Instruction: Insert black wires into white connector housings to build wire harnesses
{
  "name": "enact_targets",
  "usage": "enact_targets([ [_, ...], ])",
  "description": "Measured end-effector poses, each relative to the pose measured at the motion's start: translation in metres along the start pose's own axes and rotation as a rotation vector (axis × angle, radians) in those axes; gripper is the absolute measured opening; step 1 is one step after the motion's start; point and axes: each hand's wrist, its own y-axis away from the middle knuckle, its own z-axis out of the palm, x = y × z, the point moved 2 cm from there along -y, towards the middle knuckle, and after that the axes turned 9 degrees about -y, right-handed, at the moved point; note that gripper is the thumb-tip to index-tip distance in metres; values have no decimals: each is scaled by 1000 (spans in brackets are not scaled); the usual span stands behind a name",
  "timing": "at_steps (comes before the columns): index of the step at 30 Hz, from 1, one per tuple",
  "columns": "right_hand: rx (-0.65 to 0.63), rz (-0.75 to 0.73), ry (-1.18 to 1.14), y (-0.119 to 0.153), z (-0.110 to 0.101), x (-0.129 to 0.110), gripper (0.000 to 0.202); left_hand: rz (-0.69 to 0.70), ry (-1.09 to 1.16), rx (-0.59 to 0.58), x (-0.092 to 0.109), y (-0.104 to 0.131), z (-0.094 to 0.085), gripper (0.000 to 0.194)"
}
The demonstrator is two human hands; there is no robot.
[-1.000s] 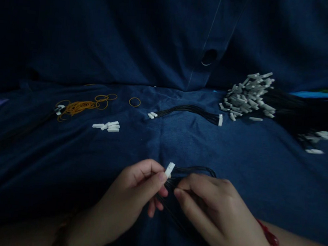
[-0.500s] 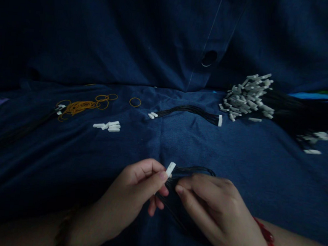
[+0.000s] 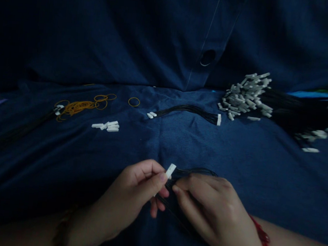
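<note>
A white plastic connector is pinched between the thumb and fingers of my left hand. Thin black wires run from the connector off to the right, behind my right hand. The thumb and forefinger of that hand are closed on a thin dark wire close beside the connector. Dim light hides the wire's tip. Beyond the hands, a finished-looking black wire harness lies across the cloth, with small white connectors on its left end and a wider one on its right.
Loose white connectors lie left of centre, near a heap of yellowish rubber bands. A dark wire bundle stretches to the left edge. At right sits a big pile of white-tipped wires. Dark blue cloth covers the surface.
My right hand has moved slightly left, its fingertips closer to the connector. My left hand keeps its pinch on the connector. The whole view has shifted a little.
</note>
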Motion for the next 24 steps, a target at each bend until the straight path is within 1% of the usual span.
enact_targets([
  [4, -17, 90, 22, -1, 0, 1, 10, 24, -47, 6, 2, 1, 1, 19],
  [5, -17, 93, 26, -1, 0, 0, 10, 26, -54, 9, 2, 1, 1, 19],
  [10, -39, 6, 21, -1, 1, 0, 12, 11, -19, 40, 3, 1, 0, 18],
  [24, -73, -35, 36, 0, 3, -1, 8, 9, -117, 22, 3, 3, 2, 21],
])
